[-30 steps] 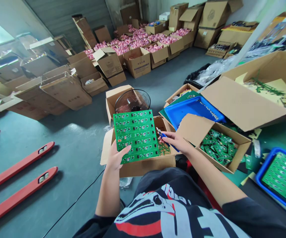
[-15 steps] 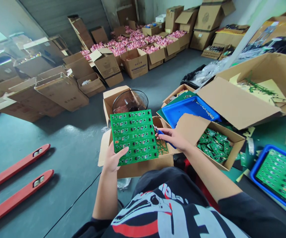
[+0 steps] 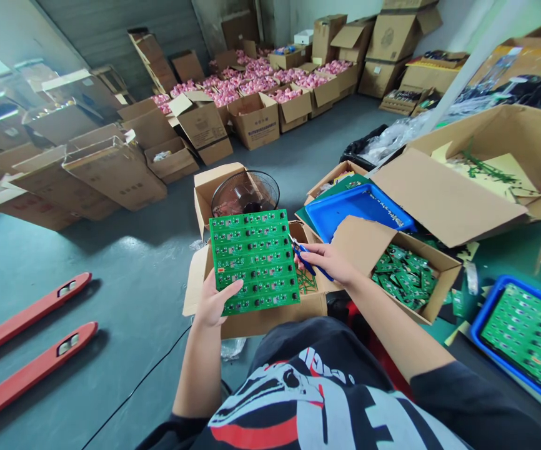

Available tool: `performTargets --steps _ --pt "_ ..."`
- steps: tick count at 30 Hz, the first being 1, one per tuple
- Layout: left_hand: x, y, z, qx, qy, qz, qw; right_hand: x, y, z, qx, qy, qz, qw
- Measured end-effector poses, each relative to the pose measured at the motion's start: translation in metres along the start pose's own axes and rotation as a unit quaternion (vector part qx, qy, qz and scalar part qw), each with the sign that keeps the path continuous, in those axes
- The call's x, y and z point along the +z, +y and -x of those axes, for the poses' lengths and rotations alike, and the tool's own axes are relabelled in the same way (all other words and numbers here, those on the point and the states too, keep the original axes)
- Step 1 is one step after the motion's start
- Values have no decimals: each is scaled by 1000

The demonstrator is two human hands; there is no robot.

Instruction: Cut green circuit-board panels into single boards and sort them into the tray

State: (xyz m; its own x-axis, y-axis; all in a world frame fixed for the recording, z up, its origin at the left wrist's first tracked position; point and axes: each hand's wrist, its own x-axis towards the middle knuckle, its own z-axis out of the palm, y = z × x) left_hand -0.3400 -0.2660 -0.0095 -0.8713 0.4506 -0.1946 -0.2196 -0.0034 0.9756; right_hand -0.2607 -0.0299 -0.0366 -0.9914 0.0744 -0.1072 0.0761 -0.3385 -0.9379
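My left hand (image 3: 214,303) grips the lower left corner of a green panel of circuit boards (image 3: 254,259), holding it flat above an open cardboard box (image 3: 261,315). My right hand (image 3: 329,262) is closed round small blue-handled cutters (image 3: 304,257), whose jaws touch the panel's right edge. Thin green offcut strips (image 3: 308,281) lie in the box under the panel.
To the right, a cardboard box of separated green boards (image 3: 408,278), a blue tray (image 3: 359,209), and another blue tray of panels (image 3: 526,334). A fan (image 3: 245,190) stands in a box ahead. Red pallet-jack forks (image 3: 27,350) lie on the left floor. Many cartons fill the back.
The panel and both hands have stayed almost in place; the cutters' jaws have come up against the panel's right edge.
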Motion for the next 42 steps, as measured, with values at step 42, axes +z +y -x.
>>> performTargets --steps 42 --pt "-6 6 -2 28 31 0 999 8 27 -9 11 -52 16 998"
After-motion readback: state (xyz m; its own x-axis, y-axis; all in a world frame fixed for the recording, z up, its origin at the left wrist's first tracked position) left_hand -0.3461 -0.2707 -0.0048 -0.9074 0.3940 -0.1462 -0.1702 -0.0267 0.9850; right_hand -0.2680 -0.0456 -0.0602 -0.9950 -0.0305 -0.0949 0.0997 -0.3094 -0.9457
